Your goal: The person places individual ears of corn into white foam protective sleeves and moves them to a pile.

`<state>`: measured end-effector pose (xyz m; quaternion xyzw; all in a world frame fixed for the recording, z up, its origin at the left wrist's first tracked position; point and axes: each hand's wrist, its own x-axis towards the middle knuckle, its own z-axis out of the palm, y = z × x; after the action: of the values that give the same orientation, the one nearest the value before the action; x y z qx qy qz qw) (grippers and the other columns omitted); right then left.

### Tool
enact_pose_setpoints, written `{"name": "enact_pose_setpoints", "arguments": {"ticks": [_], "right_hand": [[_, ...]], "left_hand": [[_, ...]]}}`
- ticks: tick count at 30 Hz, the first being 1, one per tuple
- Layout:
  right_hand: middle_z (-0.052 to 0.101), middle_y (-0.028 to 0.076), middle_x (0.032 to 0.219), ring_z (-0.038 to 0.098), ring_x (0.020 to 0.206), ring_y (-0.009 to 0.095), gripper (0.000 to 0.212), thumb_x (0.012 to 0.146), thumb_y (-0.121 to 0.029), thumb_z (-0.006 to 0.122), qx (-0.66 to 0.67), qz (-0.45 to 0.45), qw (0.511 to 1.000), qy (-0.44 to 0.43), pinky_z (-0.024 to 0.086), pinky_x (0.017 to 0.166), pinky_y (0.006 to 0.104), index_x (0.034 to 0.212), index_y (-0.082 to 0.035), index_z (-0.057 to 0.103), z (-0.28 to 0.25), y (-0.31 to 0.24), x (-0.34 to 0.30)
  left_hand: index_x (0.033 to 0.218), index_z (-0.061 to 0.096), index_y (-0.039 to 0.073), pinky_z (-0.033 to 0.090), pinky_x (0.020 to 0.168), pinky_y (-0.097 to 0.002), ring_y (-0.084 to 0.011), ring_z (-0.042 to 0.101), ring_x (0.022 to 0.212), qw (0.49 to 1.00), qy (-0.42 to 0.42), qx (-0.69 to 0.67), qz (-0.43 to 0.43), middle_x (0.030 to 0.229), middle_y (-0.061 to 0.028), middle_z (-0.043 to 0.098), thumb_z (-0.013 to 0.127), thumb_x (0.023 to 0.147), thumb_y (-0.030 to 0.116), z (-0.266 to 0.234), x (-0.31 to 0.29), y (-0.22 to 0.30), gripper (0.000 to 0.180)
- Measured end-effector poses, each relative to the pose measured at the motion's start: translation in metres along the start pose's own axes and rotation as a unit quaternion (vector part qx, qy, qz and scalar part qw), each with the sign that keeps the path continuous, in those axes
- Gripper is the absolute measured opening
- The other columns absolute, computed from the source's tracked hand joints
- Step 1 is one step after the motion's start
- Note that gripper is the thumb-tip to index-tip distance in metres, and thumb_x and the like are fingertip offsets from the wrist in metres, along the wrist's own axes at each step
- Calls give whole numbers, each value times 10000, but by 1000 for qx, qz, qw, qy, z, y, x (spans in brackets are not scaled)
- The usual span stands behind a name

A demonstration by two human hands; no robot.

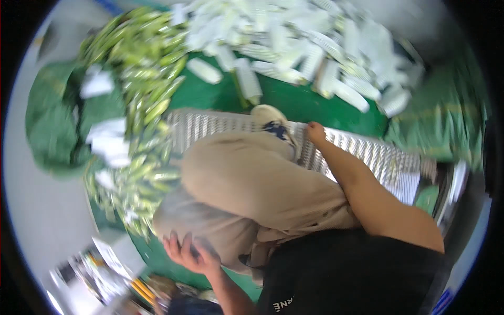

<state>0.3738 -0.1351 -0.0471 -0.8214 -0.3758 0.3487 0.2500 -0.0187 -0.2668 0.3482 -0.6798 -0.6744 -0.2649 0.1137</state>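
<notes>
**Right arm (362, 176) stretched long, left hand (191, 255) at the leg**

The bare right arm runs forward, nearly straight, to the right hand (316, 133), small and balled beside the foot (270, 118); its grip is unclear. The left forearm (229, 291) rises from the lower edge, wrist bent, fingers spread and curved against the bent leg (202, 223); contact is hard to tell.

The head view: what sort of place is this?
Perhaps a produce packing or storage area: long green produce, seemingly in clear wrap, lies heaped beside white-wrapped pieces, with green sacking nearby.
</notes>
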Motion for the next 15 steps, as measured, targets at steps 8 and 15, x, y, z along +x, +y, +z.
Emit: {"name": "enact_pose_setpoints", "arguments": {"ticks": [8,15], "right_hand": [[683,158,852,648,788,241,263,828,-246,613,15,-79,991,-111,498,728,363,917,-7,676,-3,11,-18],[684,139,872,645,801,227,215,855,-208,587,10,-82,989,-127,493,715,349,900,-22,687,-54,10,10]], "left_hand": [[908,703,162,245,1102,-461,-275,444,1282,999,-9,-22,-36,1227,-34,610,687,735,134,-4,10,5,176],[891,697,174,274,1104,-482,-253,482,1261,995,5,-102,-18,1232,-4,613,691,707,128,14,20,29,190]]}}
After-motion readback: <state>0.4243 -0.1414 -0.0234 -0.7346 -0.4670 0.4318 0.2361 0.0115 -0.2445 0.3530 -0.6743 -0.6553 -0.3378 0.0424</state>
